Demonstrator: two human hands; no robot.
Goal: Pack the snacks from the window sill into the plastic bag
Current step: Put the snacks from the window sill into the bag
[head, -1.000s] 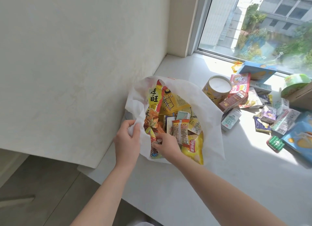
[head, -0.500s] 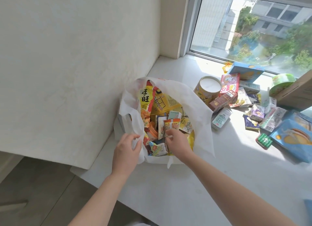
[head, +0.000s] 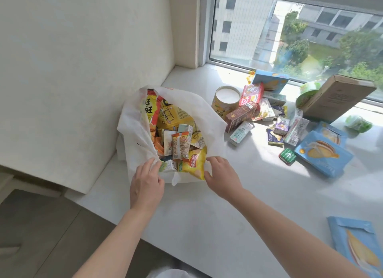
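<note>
Snacks (head: pixel 275 120) litter the sill at right; left hand (head: pixel 146 184) pinches the bag (head: pixel 209 116), right hand (head: pixel 220 175) spread beside it.

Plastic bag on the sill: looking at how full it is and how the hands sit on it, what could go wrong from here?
1. The plastic bag lies open and heaped; the yellow chip packet at its mouth could slide out.
2. The left hand grips the near rim, while the right hand holds nothing, so that side may sag.
3. The big blue boxes may not fit.
</note>
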